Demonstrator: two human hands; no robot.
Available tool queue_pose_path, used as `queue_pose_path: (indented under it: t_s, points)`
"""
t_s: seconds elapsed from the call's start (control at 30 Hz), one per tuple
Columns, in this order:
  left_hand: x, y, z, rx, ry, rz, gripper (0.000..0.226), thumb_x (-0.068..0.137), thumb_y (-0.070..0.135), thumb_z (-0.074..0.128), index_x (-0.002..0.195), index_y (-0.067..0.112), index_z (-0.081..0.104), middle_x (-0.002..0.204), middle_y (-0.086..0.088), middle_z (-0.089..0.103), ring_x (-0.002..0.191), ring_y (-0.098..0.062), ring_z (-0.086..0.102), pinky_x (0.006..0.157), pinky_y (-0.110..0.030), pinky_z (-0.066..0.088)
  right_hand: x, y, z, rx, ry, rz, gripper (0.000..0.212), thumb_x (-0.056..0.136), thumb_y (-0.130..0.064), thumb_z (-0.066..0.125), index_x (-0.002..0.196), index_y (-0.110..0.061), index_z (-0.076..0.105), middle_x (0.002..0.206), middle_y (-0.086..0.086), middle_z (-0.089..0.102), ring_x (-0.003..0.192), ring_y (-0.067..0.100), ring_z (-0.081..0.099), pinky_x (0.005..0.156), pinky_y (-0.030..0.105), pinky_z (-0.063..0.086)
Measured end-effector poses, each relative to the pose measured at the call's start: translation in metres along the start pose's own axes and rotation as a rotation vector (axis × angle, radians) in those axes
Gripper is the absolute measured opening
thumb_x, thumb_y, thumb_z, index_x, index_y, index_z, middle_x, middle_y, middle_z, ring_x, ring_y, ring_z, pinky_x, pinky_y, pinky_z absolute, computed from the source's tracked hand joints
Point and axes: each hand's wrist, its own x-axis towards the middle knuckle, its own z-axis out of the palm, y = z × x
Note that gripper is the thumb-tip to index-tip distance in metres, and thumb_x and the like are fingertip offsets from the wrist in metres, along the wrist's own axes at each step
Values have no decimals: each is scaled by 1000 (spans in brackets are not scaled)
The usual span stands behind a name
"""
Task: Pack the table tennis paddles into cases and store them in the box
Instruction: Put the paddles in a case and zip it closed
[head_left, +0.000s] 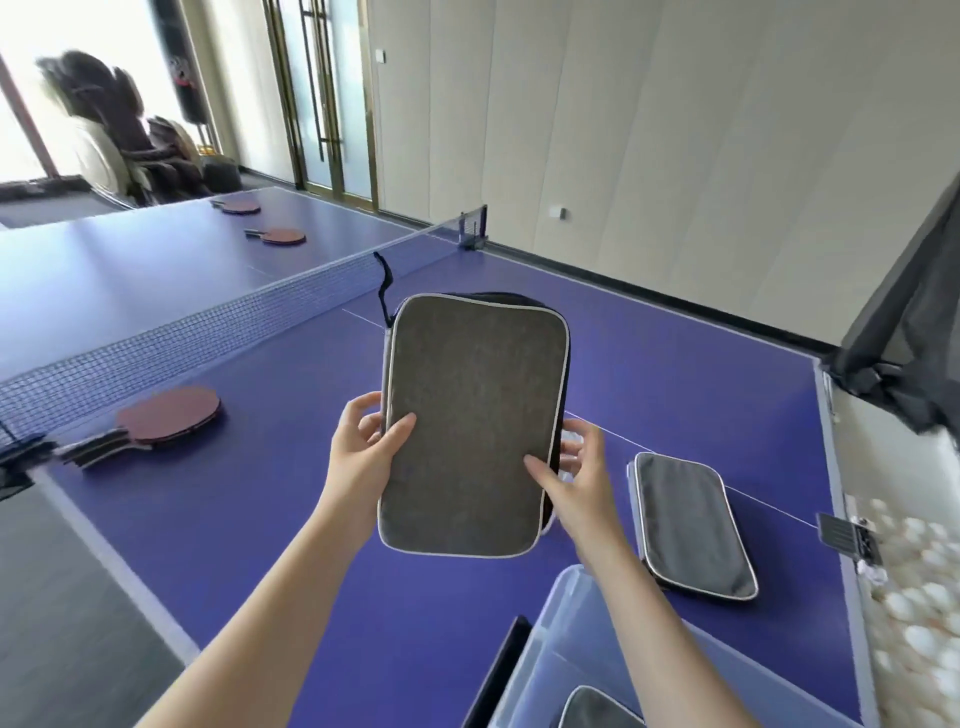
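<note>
I hold a grey paddle case (472, 415) with white piping upright above the blue table. My left hand (363, 452) grips its left edge, and my right hand (571, 478) grips its right edge near the bottom. A black loop sticks up from the case's top left corner. A second grey case (691, 525) lies flat on the table to the right. A clear plastic box (566, 639) stands at the bottom right with another grey case (597, 709) inside. Stacked red paddles (166, 415) lie on the left by the net.
Two more red paddles (283, 236) (240, 208) lie beyond the net (208, 332) on the far half. A black ball-catching net (914, 332) and a tray of white balls (914, 597) sit at the right. A massage chair stands far left.
</note>
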Motion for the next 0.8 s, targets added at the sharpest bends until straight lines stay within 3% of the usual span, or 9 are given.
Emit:
queue_pose_path:
  t_s: [0.17,0.27,0.37,0.47,0.53,0.63,0.7,0.8]
  points:
    - [-6,18,-119,108,48,77,28,87,12,68,106,30,60,94,4,69,80,-11,65,73,-31,53,-28,-8,97,-53,-82,54,37,87,-24,67,115,-36,45,109,-5,58,98,5,59,73,17,45]
    - [-10,24,-183,254,76,137,34,86,8,69,93,41,62,86,10,67,74,-6,62,71,-28,49,-45,-24,155,-148,-1,-100,34,89,-24,65,116,-35,49,108,-10,55,103,6,55,79,15,41]
    - [-10,29,-243,409,116,169,41,83,6,72,87,45,58,87,5,65,75,-11,57,71,-27,46,-59,-49,218,-273,32,-325,27,90,-20,64,115,-27,60,100,-15,50,99,10,52,82,6,36]
    - [-9,37,-290,553,133,199,46,80,5,74,88,47,54,85,13,61,73,4,54,69,-10,41,-70,-73,276,-344,-58,-429,25,89,-17,64,114,-19,66,96,-7,50,97,15,53,85,13,40]
    - [-7,40,-310,624,128,222,48,78,4,75,89,45,54,89,16,61,77,9,55,70,-2,38,-73,-82,304,-388,-115,-434,20,89,-16,64,109,-14,68,94,-2,49,92,19,53,83,24,43]
    - [0,43,-335,748,109,271,43,76,3,77,95,37,56,93,19,60,83,6,55,73,1,34,-69,-86,333,-436,-205,-397,2,88,-16,65,87,-17,67,84,-5,47,84,19,51,74,21,39]
    - [8,42,-346,823,72,318,39,76,4,77,99,30,60,97,21,59,87,-2,56,82,-7,37,-62,-86,346,-451,-304,-327,9,87,-17,65,92,-23,68,89,-1,52,87,16,53,70,14,38]
    - [27,41,-359,898,42,357,36,75,4,77,105,19,64,100,19,59,92,-7,57,94,-36,43,-43,-83,365,-487,-412,-249,22,86,-16,65,106,-26,70,96,5,56,81,11,53,68,9,38]
